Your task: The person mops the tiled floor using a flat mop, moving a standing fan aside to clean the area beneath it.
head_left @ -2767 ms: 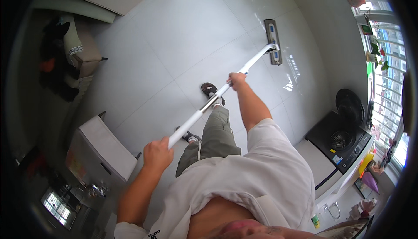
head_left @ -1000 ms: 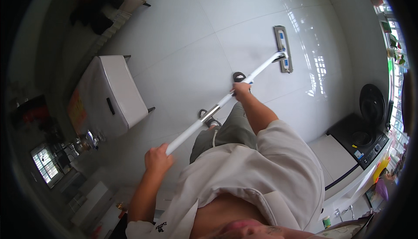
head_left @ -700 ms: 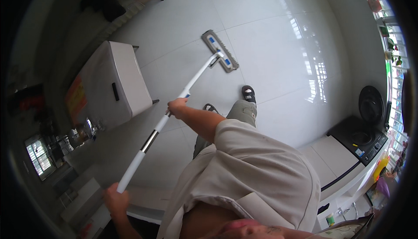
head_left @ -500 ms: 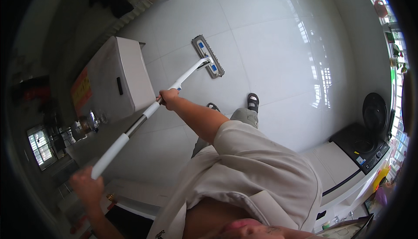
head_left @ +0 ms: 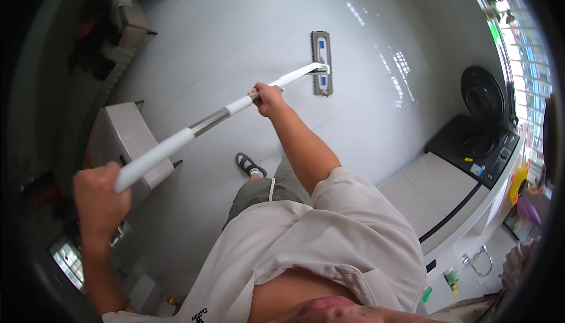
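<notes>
A flat mop with a white and silver pole slants across the view. My left hand is closed around the top end of the pole. Farther down the pole, just past the silver section, my right hand wraps round it with the arm stretched forward. The rectangular mop head, white and blue with a grey fringed pad, lies flat on the pale tiled floor.
On the left stands a light cabinet with short legs, and a chair-like piece with dark items lies beyond it. A black appliance with its round lid raised is at the right. My sandalled foot is behind the pole.
The mop head has moved right and turned nearly upright in the picture. Both hands have shifted with the pole, upward in view. My body has turned, and the cabinet now sits farther left.
</notes>
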Motion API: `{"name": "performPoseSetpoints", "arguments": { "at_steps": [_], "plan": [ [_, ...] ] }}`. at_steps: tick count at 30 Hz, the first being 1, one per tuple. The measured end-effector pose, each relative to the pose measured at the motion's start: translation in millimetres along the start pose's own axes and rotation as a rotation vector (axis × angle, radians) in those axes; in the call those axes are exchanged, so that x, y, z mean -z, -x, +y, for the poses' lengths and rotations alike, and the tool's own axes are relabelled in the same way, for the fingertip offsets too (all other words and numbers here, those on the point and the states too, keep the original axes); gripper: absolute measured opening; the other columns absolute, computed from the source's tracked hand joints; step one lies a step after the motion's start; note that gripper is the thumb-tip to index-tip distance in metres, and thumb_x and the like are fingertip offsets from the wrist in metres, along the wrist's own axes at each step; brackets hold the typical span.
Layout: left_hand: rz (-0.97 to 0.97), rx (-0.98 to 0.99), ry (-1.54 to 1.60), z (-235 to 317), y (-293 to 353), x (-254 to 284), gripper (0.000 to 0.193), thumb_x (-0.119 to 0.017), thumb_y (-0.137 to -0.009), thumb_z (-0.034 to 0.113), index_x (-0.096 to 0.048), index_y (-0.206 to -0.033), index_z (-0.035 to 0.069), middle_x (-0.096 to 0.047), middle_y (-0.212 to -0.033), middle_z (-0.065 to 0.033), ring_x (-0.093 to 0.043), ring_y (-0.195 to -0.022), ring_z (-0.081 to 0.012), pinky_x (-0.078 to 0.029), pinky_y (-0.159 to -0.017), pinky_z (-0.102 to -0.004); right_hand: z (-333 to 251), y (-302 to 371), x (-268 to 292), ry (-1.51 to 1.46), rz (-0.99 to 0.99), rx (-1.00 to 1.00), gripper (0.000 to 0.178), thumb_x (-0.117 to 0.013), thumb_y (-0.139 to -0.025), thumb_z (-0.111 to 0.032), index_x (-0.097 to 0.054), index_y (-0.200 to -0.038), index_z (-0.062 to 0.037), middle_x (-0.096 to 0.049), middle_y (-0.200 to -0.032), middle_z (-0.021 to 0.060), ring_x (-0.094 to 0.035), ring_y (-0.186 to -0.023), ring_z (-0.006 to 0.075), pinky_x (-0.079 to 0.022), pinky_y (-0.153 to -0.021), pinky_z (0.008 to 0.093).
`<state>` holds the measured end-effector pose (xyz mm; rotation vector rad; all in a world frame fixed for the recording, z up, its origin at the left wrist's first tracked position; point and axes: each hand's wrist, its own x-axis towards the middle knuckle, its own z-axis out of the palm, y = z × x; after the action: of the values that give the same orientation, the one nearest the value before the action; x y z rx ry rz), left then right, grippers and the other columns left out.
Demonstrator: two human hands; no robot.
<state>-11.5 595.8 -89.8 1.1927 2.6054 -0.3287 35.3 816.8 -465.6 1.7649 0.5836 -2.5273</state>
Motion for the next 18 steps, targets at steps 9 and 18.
{"name": "performPoseSetpoints", "arguments": {
  "at_steps": [9, 18],
  "plan": [
    [-0.505, -0.071, 0.366, 147.0, 1.6, -171.9, 0.015, -0.055, -0.067, 0.012, -0.051, -0.078, 0.002, -0.058, -0.062, -0.0194, -0.059, -0.058, -0.0353, -0.048, -0.056, -0.0435, -55.7, -64.0, 191.0, 0.327, 0.421, 0.101, 0.022, -0.054, -0.067, 0.012, -0.04, -0.084, 0.0071, -0.048, -0.059, 0.0079, -0.048, -0.042, 0.0131, -0.045, -0.038, 0.0247],
    [-0.399, 0.292, 0.223, -14.5, 175.5, -195.1, 0.016, -0.058, -0.057, 0.007, -0.052, -0.072, 0.006, -0.058, -0.065, -0.0188, -0.057, -0.065, -0.0383, -0.046, -0.06, -0.0456, 194.5, -29.4, 88.6, 0.283, 0.292, -0.053, 0.048, -0.053, -0.071, 0.004, -0.015, -0.101, 0.0001, -0.05, -0.067, 0.0147, -0.055, -0.049, 0.0236, -0.048, -0.042, 0.0357]
  ]
}}
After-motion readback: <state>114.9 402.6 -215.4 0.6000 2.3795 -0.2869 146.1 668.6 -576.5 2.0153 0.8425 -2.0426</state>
